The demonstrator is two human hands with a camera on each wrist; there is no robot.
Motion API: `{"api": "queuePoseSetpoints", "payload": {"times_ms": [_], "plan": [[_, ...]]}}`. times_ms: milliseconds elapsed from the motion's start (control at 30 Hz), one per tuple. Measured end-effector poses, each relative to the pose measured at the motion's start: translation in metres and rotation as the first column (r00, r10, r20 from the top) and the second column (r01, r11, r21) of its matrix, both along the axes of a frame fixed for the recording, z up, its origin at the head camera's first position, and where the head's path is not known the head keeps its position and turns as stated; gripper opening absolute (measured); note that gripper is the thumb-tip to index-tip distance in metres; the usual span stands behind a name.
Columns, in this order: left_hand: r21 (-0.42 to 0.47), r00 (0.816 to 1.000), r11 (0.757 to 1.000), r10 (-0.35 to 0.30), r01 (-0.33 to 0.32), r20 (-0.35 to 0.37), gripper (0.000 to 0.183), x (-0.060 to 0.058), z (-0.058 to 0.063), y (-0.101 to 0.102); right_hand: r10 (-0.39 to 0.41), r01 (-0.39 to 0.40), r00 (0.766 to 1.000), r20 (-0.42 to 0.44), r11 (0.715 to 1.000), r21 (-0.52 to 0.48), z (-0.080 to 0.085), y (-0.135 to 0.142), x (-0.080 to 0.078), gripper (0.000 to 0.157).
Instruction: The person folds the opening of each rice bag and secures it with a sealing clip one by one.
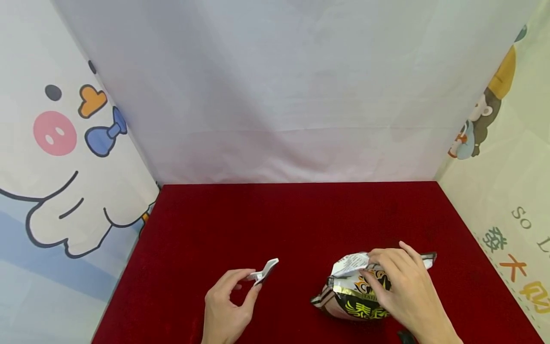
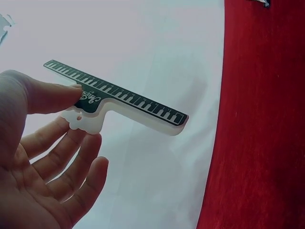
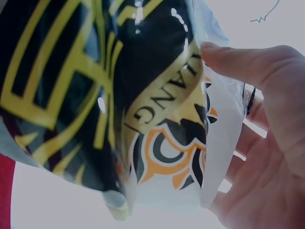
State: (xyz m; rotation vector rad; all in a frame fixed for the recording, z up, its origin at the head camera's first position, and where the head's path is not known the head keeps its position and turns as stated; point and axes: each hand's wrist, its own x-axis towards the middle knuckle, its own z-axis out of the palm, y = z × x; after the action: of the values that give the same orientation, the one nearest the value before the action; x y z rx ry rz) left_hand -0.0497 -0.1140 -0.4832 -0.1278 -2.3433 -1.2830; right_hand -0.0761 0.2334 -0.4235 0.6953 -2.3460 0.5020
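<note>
My left hand (image 1: 227, 301) is raised left of the snack bag and pinches a clip between thumb and fingers. This clip (image 2: 136, 99) is long and white, with a black face printed with piano keys, as the left wrist view shows. To the right, my right hand (image 1: 401, 282) grips the upper edge of a crinkled snack bag (image 1: 350, 298), thumb in front and fingers behind. The bag is black, white and gold with yellow lettering, and its top is folded over. In the right wrist view, the bag's printed front (image 3: 162, 152) bulges close to the camera.
A dark red cloth (image 1: 240, 224) covers the table. A small dark object (image 1: 405, 337) lies by my right wrist at the bottom edge. A white curtain (image 1: 301, 95) stands behind, with printed cartoon panels (image 1: 56, 191) at both sides.
</note>
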Motion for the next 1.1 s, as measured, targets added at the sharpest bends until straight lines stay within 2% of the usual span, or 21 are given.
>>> {"api": "queuePoseSetpoints", "payload": {"times_ms": [267, 700, 833, 1100], "plan": [[-0.014, 0.999, 0.999, -0.034, 0.034, -0.023, 0.044, -0.001, 0.002, 0.005, 0.018, -0.018, 1.0, -0.014, 1.0, -0.016, -0.002, -0.002, -0.001, 0.056], [-0.022, 0.992, 0.997, -0.07, 0.068, -0.103, 0.042, -0.006, 0.001, 0.011, 0.002, -0.002, 1.0, 0.021, 1.0, -0.004, -0.002, 0.0, -0.001, 0.061], [-0.016, 0.993, 0.997, -0.077, 0.076, -0.089, 0.041, -0.006, 0.002, 0.012, -0.002, 0.002, 0.999, 0.035, 1.0, 0.001, -0.003, 0.002, -0.001, 0.061], [-0.012, 0.99, 0.996, -0.084, 0.083, -0.112, 0.043, -0.008, 0.002, 0.014, -0.004, 0.004, 1.0, 0.025, 1.0, 0.003, -0.003, 0.002, -0.001, 0.06]]}}
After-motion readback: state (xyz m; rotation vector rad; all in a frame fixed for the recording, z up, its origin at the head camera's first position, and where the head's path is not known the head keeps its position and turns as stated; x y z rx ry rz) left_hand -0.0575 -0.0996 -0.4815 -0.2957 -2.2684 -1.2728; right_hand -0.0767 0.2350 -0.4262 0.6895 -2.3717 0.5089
